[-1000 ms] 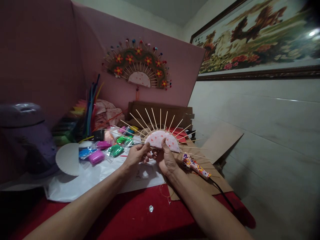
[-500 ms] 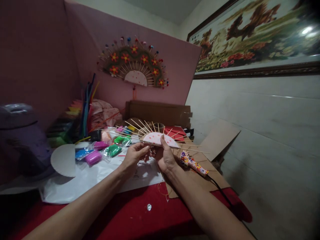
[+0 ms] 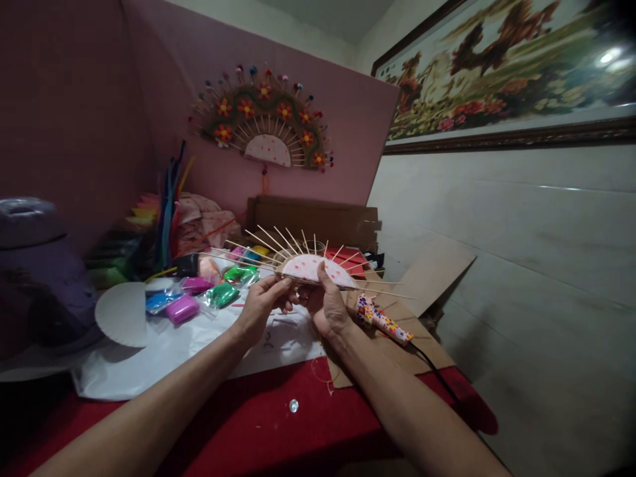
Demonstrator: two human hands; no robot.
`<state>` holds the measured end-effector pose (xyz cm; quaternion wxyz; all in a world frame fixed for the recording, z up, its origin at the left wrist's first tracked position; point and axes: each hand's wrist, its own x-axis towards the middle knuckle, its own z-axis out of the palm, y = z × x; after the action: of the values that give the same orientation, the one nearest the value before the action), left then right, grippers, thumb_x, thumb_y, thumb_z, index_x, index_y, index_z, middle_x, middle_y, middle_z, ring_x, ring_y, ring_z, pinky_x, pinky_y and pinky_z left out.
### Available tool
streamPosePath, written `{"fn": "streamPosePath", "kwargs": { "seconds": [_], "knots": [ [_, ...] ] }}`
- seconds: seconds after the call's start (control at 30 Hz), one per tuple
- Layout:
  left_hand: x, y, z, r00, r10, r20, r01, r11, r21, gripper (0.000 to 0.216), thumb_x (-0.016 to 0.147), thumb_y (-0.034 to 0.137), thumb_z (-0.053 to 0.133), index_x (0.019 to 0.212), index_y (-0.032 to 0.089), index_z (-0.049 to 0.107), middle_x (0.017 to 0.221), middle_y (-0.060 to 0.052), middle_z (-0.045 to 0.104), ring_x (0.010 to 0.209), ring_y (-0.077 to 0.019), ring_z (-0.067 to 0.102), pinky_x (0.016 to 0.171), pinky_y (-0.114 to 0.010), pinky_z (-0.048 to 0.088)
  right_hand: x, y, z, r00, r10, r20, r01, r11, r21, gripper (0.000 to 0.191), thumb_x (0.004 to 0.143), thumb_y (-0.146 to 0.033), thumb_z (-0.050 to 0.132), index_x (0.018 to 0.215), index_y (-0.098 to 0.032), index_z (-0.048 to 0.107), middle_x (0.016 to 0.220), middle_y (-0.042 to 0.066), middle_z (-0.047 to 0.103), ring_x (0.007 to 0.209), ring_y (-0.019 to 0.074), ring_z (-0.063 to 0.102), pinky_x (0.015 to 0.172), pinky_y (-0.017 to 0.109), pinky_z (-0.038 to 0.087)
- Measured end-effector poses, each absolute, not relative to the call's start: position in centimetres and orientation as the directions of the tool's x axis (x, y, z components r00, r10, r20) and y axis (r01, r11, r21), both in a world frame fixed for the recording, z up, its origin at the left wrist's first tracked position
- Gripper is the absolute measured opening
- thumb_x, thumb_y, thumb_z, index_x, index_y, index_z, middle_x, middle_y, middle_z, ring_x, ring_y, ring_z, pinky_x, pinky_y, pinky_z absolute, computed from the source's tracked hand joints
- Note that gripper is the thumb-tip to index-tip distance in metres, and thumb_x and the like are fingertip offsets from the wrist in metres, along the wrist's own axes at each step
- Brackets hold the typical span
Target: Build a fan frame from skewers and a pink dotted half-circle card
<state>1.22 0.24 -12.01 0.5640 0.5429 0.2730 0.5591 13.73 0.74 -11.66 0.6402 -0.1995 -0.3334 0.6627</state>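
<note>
Both my hands hold a half-finished fan (image 3: 311, 266): a pink dotted half-disc with several wooden skewers radiating from it, tilted nearly flat. My left hand (image 3: 259, 304) pinches its left lower edge. My right hand (image 3: 325, 306) grips it from beneath, thumb pressed on the pink disc. A colourfully spotted glue gun (image 3: 382, 320) lies just right of my right hand on brown cardboard (image 3: 427, 354).
A finished flowered fan (image 3: 263, 126) hangs on the pink board. Bags of coloured clay (image 3: 199, 295), a white paper disc (image 3: 122, 313) and pipe cleaners (image 3: 171, 205) lie at the left on white paper. A purple container (image 3: 34, 265) stands far left. Red tablecloth (image 3: 278, 430) covers the front.
The fan has tipped from upright facing me to almost flat. Both hands kept their hold and shifted slightly up and left in view.
</note>
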Motion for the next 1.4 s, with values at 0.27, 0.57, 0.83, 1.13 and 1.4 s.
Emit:
{"fn": "streamPosePath", "kwargs": {
  "seconds": [0.27,0.57,0.83,1.13,1.4],
  "knots": [
    [1.3,0.5,-11.7,0.229,0.964,0.132,-0.441,-0.018,0.897,0.026,0.071,0.036,0.062,0.072,0.011,0.062,0.055,-0.006,0.062,0.047,-0.0121,0.055,0.042,-0.021,0.039,13.5,1.0,-12.2,0.044,0.978,0.206,-0.499,0.200,-0.843,0.037,0.066,-0.052,0.065,0.064,-0.016,0.055,0.049,-0.004,0.052,0.040,0.0069,0.040,0.039,0.020,0.028],
    [1.1,0.3,-11.0,0.193,0.980,0.040,-0.525,0.069,0.848,0.015,0.073,0.025,0.056,0.068,0.012,0.058,0.050,-0.002,0.059,0.044,-0.0103,0.052,0.043,-0.020,0.041,13.7,0.2,-12.0,0.122,0.909,0.399,-0.131,0.414,-0.901,0.044,0.070,-0.052,0.062,0.043,-0.018,0.049,0.040,-0.003,0.045,0.042,0.0084,0.039,0.046,0.024,0.031],
    [0.7,1.0,-10.9,0.105,0.994,-0.003,-0.590,0.065,0.805,0.012,0.071,0.022,0.056,0.064,0.012,0.056,0.049,-0.001,0.058,0.043,-0.0103,0.053,0.040,-0.020,0.041,14.0,1.3,-12.2,0.259,0.825,0.503,-0.233,0.558,-0.796,0.037,0.073,-0.052,0.059,0.055,-0.020,0.052,0.044,-0.005,0.045,0.040,0.0074,0.035,0.040,0.022,0.027],
    [-0.1,1.4,-10.6,0.073,0.995,0.072,-0.602,-0.014,0.798,0.011,0.072,0.022,0.057,0.068,0.012,0.059,0.053,-0.002,0.061,0.047,-0.0111,0.054,0.045,-0.021,0.045,14.4,1.5,-12.6,0.262,0.838,0.478,-0.165,0.527,-0.834,0.053,0.079,-0.056,0.048,0.043,-0.017,0.049,0.036,-0.003,0.040,0.036,0.0074,0.037,0.040,0.023,0.025],
    [-0.7,1.7,-10.5,0.072,0.976,0.204,-0.639,-0.112,0.761,0.012,0.074,0.020,0.058,0.081,0.012,0.062,0.063,-0.004,0.064,0.058,-0.0129,0.059,0.055,-0.023,0.049,14.4,1.4,-12.0,0.213,0.851,0.480,-0.431,0.523,-0.735,0.040,0.078,-0.053,0.052,0.061,-0.017,0.055,0.045,-0.004,0.048,0.038,0.0075,0.040,0.037,0.021,0.030]
  ]
}}
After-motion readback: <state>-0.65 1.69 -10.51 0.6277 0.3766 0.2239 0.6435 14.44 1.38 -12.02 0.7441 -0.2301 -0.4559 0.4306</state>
